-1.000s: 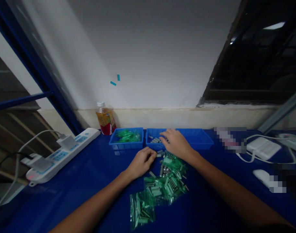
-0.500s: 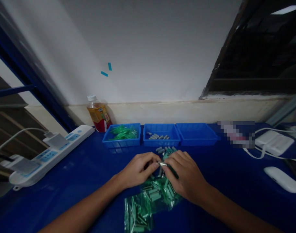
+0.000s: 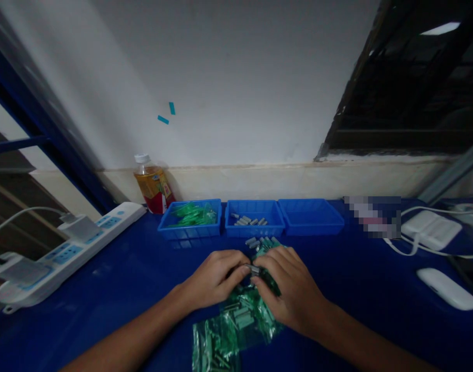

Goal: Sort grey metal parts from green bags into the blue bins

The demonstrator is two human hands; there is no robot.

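A small silver metal cylinder (image 3: pixel 254 269) is between the fingertips of both hands, above the table. My left hand (image 3: pixel 224 274) pinches its left end with thumb and forefinger. My right hand (image 3: pixel 286 284) closes on its other end, its curled fingers partly hiding what lies beneath. Clear green plastic bags (image 3: pixel 242 318) holding several similar metal pieces lie under and in front of the hands. Just beyond the fingers, several loose metal cylinders (image 3: pixel 253 243) rest near more green plastic.
Three blue trays line the wall: the left tray (image 3: pixel 189 232) holds green bags, the middle tray (image 3: pixel 255 230) metal cylinders, the right tray (image 3: pixel 311 222) shows nothing inside. A drink bottle (image 3: pixel 154 186), power strip (image 3: pixel 69 253), white adapter (image 3: pixel 432 229) with cables and white oblong case (image 3: pixel 447 288) surround them.
The cylinder has turned between the fingertips, and the right thumb has shifted. A dark strip earlier visible under the right hand no longer shows distinctly. The whole view has shifted slightly.
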